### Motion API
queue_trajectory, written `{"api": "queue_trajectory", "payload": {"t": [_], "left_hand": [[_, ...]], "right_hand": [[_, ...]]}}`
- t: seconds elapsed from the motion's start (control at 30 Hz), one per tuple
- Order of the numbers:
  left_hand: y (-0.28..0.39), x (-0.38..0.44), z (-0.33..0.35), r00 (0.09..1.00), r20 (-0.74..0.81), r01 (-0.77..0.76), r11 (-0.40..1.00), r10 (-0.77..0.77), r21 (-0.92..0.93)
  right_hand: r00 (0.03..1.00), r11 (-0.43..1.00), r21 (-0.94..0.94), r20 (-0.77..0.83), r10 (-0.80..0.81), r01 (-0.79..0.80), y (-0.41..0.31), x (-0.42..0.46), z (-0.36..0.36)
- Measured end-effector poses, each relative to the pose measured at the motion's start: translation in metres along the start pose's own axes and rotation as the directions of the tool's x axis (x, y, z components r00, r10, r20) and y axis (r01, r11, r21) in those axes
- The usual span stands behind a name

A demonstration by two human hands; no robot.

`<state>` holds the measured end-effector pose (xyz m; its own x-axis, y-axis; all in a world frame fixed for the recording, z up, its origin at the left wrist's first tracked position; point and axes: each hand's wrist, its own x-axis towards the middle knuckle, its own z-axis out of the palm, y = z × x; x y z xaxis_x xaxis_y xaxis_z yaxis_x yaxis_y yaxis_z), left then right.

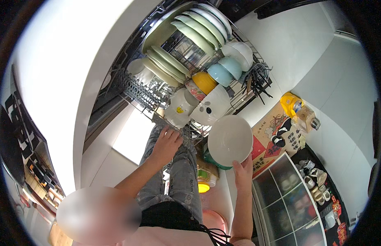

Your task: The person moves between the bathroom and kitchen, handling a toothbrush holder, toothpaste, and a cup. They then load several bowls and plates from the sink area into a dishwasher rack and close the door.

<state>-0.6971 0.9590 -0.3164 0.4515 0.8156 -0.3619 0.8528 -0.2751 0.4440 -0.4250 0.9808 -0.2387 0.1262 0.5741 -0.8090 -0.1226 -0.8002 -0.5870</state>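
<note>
My right hand [243, 170] grips the lower rim of a large white bowl [230, 140], its inside facing up at me. The bowl is in front of the near right corner of a wire dish rack [136, 108]. At the rack's near edge is my left hand [167, 144], fingers bent; whether they grip the wire is hidden. Just beyond it stand a white bowl with a yellow print [182, 106] and a scalloped white bowl with dark spots [213, 104]. Behind these are a flowered bowl [195, 89], an orange bowl [204, 82] and light blue bowls [221, 73].
Pale green plates [196, 33] stand on edge farther back in the rack. Chopsticks [258, 83] fill a basket at its right. A white panel curves along the left. On the right are a large plastic bottle [306, 118], a mat [275, 143], a clear-fronted cabinet [287, 200] and shoes [318, 181].
</note>
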Motion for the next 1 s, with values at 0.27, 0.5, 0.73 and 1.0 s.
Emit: {"api": "queue_trajectory", "payload": {"t": [0.27,0.5,0.73,1.0], "left_hand": [[-0.008,-0.023,0.005,0.999,-0.023,-0.043,0.997,0.042,-0.066],[-0.012,-0.033,0.009,0.998,0.0,-0.058,0.992,0.058,-0.108],[-0.02,-0.03,-0.005,0.992,0.06,-0.092,0.972,0.108,-0.216],[-0.035,-0.014,-0.008,0.997,0.0,-0.077,0.987,0.078,-0.141]], "right_hand": [[0.95,0.856,-0.415,0.094,-0.299,0.31,-0.034,0.039,0.037],[0.727,0.239,-0.749,0.429,-0.536,0.618,-0.079,0.078,0.068],[0.633,-0.102,-0.701,0.688,-0.354,0.706,-0.091,0.093,0.084],[0.493,-0.519,-0.505,0.852,-0.175,0.69,-0.081,0.106,0.085]]}}
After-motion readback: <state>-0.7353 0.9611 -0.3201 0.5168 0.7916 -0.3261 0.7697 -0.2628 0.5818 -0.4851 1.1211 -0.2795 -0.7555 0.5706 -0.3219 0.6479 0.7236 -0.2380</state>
